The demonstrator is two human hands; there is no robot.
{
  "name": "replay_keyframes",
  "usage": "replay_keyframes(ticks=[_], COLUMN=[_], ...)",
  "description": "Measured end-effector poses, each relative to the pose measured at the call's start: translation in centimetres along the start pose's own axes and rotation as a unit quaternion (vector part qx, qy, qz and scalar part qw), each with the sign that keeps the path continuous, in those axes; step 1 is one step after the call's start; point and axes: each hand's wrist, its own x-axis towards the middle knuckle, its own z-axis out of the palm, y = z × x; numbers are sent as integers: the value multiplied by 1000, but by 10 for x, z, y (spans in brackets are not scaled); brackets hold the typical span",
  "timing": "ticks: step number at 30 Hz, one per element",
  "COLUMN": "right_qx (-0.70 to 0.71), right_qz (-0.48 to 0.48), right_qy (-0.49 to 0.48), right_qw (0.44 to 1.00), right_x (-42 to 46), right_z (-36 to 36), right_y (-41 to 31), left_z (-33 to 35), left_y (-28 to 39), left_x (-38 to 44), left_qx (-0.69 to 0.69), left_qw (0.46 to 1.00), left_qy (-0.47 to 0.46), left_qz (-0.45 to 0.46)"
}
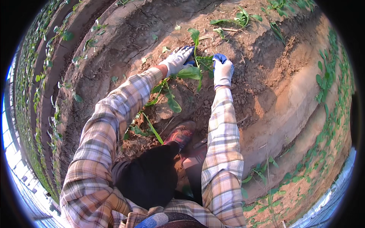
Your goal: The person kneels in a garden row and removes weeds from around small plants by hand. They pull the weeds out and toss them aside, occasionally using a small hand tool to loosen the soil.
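Note:
Both my hands wear white knit gloves with blue coated palms. My left hand (181,59) lies low at the soil, against the left side of a leafy green plant (196,61); its fingertips are partly hidden by the stem. My right hand (222,69) is right of the same plant, fingers curled in at the edge of a lobed leaf (206,62); whether it grips that leaf cannot be made out. A broad leaf (189,73) spreads below my left hand. Nearer my feet, more green leaves (172,102) lean over the loose soil.
My shoe (182,134) stands on the soil just below the plants. Small plants (242,18) grow farther up the raised bed. Crop rows (54,119) run along the left, and more greenery (326,77) lines the right. Crumbled soil (245,82) lies right of my right hand.

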Motion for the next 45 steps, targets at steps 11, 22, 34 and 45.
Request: replay_keyframes(ticks=[11, 22, 34, 45], right_qx=[-75, -371, -216, -41], right_qz=[-40, -105, 36, 165], right_qy=[-4, 46, 242, 327], right_qw=[996, 921, 945, 930], right_x=[-22, -186, -554, -699], right_z=[-18, -240, -270, -151], right_y=[-18, -11, 38, 89], left_z=[11, -75, -120, -187], left_y=[5, 3, 21, 183], left_x=[12, -43, -203, -286], left_qx=[110, -12, -351, -422], left_qw=[992, 992, 934, 904], left_qy=[-49, -99, -59, -51], left_qz=[-25, -76, 0, 48])
